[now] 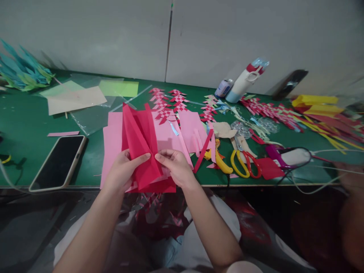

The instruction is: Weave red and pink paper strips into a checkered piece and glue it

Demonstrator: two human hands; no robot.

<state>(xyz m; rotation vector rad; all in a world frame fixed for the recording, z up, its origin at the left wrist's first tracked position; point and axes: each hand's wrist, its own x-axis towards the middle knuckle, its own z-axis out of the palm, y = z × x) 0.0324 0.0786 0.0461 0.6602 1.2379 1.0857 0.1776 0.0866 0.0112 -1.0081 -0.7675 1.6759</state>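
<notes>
My left hand [122,170] and my right hand [176,167] both pinch a folded sheet of red paper [140,142] just above the near edge of the green table [25,125]. The sheet stands up in sharp creases between my hands. My left thumb presses its front face, and my right fingers grip its lower right part. Under it lie several pink paper sheets [112,140].
A phone [58,161] lies face up at the left. Right of my hands lie yellow-and-red scissors [244,165], a yellow cutter [222,161], woven red-and-pink paper pieces [167,104] and coloured strips [327,117]. A bottle [243,81] leans on the back wall. Someone's arm [352,212] shows at far right.
</notes>
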